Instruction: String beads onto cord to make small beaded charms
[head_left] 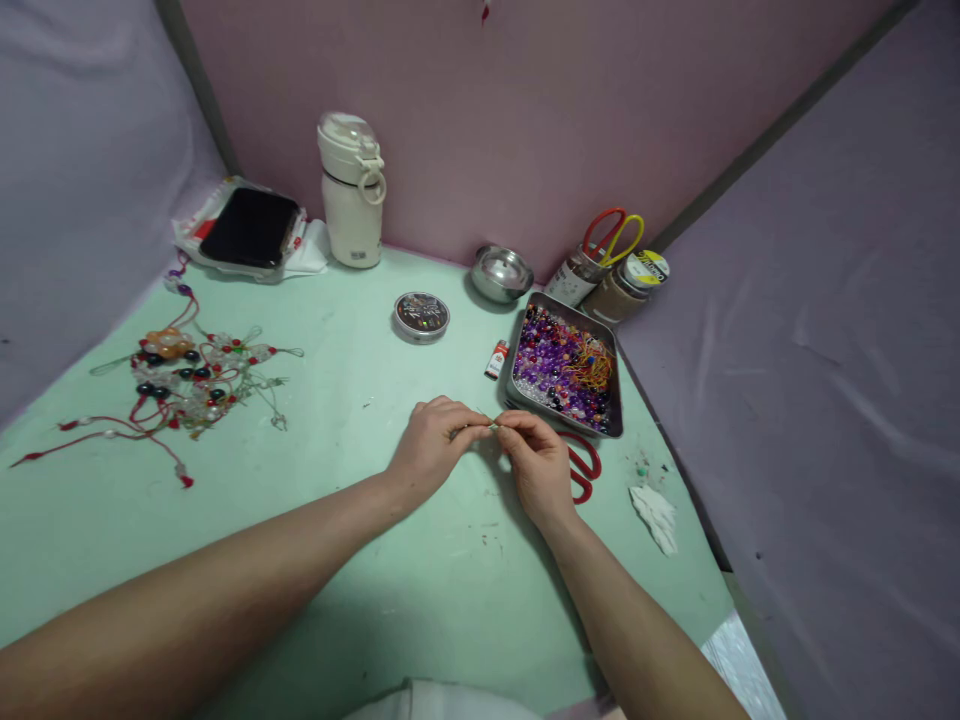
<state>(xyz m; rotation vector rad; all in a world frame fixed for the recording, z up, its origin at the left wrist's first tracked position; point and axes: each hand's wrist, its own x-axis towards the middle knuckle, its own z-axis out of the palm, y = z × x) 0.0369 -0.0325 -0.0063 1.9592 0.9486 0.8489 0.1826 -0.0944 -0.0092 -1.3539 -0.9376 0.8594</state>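
My left hand (437, 447) and my right hand (538, 464) meet fingertip to fingertip over the table. Pinched between them is a tiny pale greenish piece (493, 427), too small to make out fully; both hands' fingers close on it. Partly behind my right hand lie scissors with red handles (587, 462). A metal tray (616, 410) of purple, clear and dark beads (551, 365) with orange cord stands just beyond that hand. Left of the tray is a small red and white tube or lighter (496, 360).
Beaded cord ornaments (187, 372) spread at the left. A round tin (421, 316), metal bowl (502, 274), bottle (354, 215), phone (251, 227) and two jars (574, 280) stand farther back. Crumpled tissue (655, 518) lies at the right.
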